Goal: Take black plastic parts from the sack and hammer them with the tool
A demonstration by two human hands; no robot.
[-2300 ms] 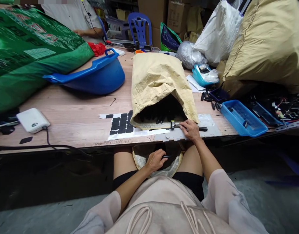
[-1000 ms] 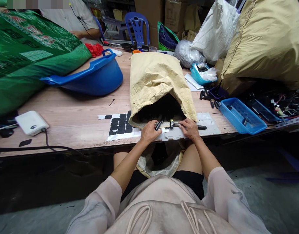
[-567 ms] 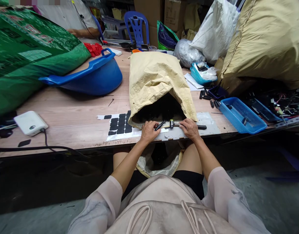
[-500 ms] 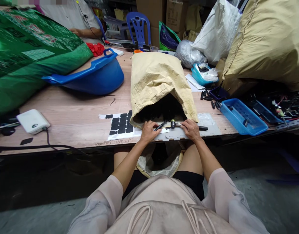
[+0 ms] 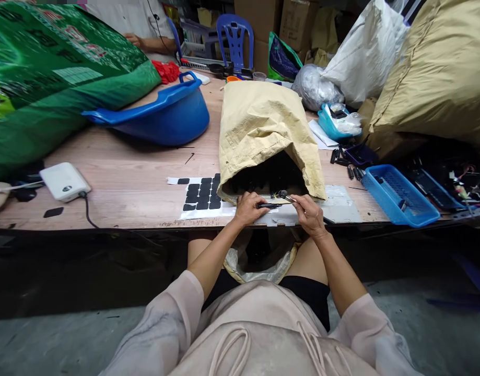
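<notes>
My left hand rests at the front of the table, fingers closed on a slim black part that points right. Its exact kind is too small to make out. In my right hand is a small hammer, gripped by its shaft, the head just above the black part. Most of its black handle is hidden behind the hand. Directly behind both hands lies a tan woven sack, its mouth facing me and dark pieces inside. A grey board lies beneath the hands.
On the left are a white sheet of black stickers, a blue basin, a white box and a green sack. A blue basket stands right. Another open sack sits between my legs. A co-worker's arm shows behind.
My right hand has turned, tilting the hammer so its handle end points down toward me. The black part in my left hand now lies nearly level. The whole view has shifted slightly.
</notes>
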